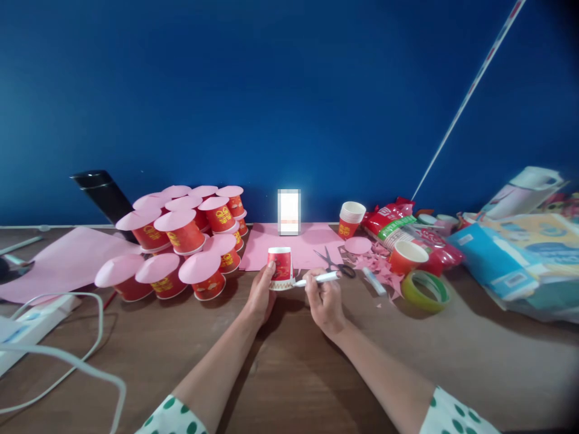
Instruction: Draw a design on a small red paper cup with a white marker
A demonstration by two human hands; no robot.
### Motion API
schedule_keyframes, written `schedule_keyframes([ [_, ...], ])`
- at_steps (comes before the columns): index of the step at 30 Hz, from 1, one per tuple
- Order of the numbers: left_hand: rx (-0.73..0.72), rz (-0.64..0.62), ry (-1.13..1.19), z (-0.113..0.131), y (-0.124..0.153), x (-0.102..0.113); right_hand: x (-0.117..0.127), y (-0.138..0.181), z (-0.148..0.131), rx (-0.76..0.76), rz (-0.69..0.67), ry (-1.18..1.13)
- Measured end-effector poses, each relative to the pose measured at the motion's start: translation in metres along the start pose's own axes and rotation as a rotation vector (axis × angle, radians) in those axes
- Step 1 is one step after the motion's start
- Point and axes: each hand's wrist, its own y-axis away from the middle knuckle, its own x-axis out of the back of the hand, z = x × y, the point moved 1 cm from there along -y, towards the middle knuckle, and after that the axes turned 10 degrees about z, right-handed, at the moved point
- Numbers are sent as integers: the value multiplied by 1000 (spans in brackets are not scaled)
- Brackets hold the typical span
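My left hand is closed around a red paper cup, its thumb on the cup's side. The cup is upside down, with its wide rim low and a zigzag line near that rim. In my right hand is a white marker, gripped like a pen, its tip at the cup's lower right edge. Behind the cup lies a sheet of pink paper. Scissors rest at that sheet's right front corner, and a pink paper disc is beyond them.
Red cups topped with pink discs stand stacked at left. On the right are stacked cups, a single cup, pink scraps, a tape roll and a tissue pack. A white cable loops at front left.
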Motion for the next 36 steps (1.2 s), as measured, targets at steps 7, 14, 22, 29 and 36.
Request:
schedule_keyframes([
  [7, 77, 144, 54, 1, -4, 4, -1, -1, 6, -120, 129, -131],
  [14, 88, 66, 148, 1, -7, 9, -14, 2, 23, 22, -15, 18],
  [22, 59, 56, 213, 1, -7, 11, -24, 9, 37, 36, -107, 160],
  [29, 29, 89, 176, -3, -11, 14, -26, 11, 34, 70, -149, 230],
  [36, -22, 136, 140, -4, -9, 12, -30, 9, 29, 11, -217, 394],
])
